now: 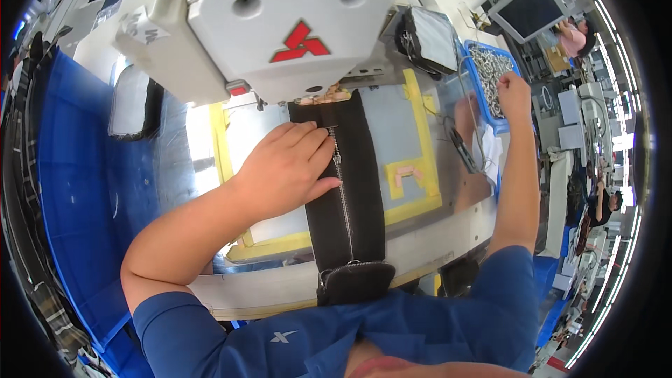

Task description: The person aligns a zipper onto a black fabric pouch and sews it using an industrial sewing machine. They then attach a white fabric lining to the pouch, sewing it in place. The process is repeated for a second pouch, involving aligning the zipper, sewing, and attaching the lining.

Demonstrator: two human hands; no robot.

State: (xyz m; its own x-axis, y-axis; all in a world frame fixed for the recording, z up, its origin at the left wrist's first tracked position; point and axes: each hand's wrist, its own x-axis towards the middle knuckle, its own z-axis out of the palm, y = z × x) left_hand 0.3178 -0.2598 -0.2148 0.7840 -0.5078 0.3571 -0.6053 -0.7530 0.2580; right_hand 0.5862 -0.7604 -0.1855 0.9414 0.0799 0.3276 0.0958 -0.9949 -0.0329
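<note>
A long black fabric strip (365, 189) with a metal zipper (346, 213) along its middle lies across the sewing machine bed. My left hand (290, 168) rests palm down on the strip's left side, fingers stretched toward the zipper teeth and thumb near them. A metal slider (337, 159) sits on the zipper beside that hand. At the near end, the strip meets a folded black piece (355, 281) at the table edge. Off to the right, my right hand (514, 94) is closed at the small metal parts (489, 70) in a blue basket (498, 124); its fingertips are partly hidden.
The white sewing machine head (294, 21) overhangs the strip's far end. Yellow tape (420, 133) frames the work plate. Stacked dark pieces (428, 38) lie at the back right, more dark pieces (135, 103) at left. Black snips (460, 145) lie near the basket. A blue bin (77, 189) flanks the left.
</note>
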